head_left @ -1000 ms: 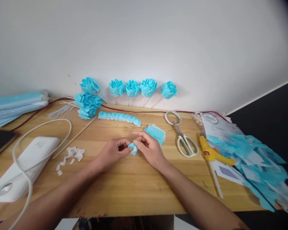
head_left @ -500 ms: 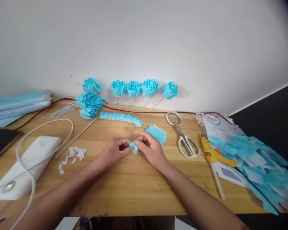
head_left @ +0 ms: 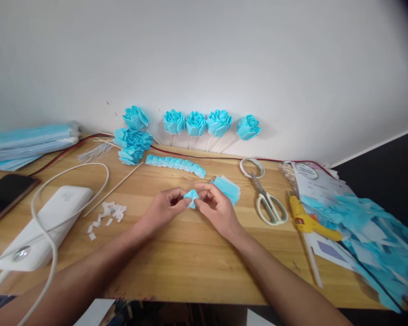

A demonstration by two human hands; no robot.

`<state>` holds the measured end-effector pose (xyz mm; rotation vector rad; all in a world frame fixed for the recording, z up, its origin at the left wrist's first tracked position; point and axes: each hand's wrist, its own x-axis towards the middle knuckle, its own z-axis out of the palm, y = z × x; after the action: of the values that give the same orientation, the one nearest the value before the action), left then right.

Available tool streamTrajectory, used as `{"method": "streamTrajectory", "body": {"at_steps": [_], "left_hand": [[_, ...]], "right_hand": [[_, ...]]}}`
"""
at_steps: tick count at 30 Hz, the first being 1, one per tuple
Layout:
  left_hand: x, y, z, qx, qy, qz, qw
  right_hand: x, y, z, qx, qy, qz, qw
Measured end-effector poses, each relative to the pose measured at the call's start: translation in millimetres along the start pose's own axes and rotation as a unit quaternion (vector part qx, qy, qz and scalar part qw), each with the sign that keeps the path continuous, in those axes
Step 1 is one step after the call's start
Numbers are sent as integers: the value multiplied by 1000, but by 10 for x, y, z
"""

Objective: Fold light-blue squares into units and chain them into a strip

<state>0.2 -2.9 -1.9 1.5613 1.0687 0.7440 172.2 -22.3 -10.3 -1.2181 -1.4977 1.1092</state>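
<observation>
Between my two hands is a small folded blue petal, its pale lower part pinched by the fingertips. My left hand grips its left side, and my right hand grips the right side. Just behind my right hand lies a stack of blue fabric squares, partly covered by the fingers. A row of overlapping folded blue petals lies farther back on the wooden table. Small white pieces are scattered left of my left forearm.
Blue flowers on sticks lean against the wall, and more are piled at left. Scissors touch a tape roll at right. Beyond are a yellow glue gun and blue scraps. A white power bank with a looping cable stands left.
The petal has turned between my fingertips, now showing a pointed top, and both hands have shifted slightly. The whole view has moved a little, so the table's contents appear farther right.
</observation>
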Motion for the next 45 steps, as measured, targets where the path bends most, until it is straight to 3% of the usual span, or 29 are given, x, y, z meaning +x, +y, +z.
{"method": "streamTrajectory", "body": {"at_steps": [6, 11, 15, 23, 29, 34, 37, 45], "left_hand": [[-5, -25, 7, 14, -11, -6, 1000], [2, -37, -3, 10, 8, -8, 1000], [8, -33, -5, 10, 14, -4, 1000], [20, -92, -4, -6, 17, 11, 1000], [15, -94, 8, -18, 15, 11, 1000], [0, -62, 9, -5, 11, 11, 1000], [-10, -28, -2, 6, -5, 9, 1000], [-26, 2, 16, 7, -26, 3, 1000]], "right_hand": [[-18, -19, -5, -22, 13, -23, 999], [-38, -74, -50, -142, 80, -135, 977], [-42, -110, -70, -239, 49, -216, 945], [-26, -51, -51, -279, 43, -239, 929], [-35, -61, -52, -256, 38, -213, 942], [-32, -90, -50, -125, 42, -96, 987], [-22, -87, -41, -73, 12, -52, 996], [-41, -78, -2, -83, 4, -64, 994]]}}
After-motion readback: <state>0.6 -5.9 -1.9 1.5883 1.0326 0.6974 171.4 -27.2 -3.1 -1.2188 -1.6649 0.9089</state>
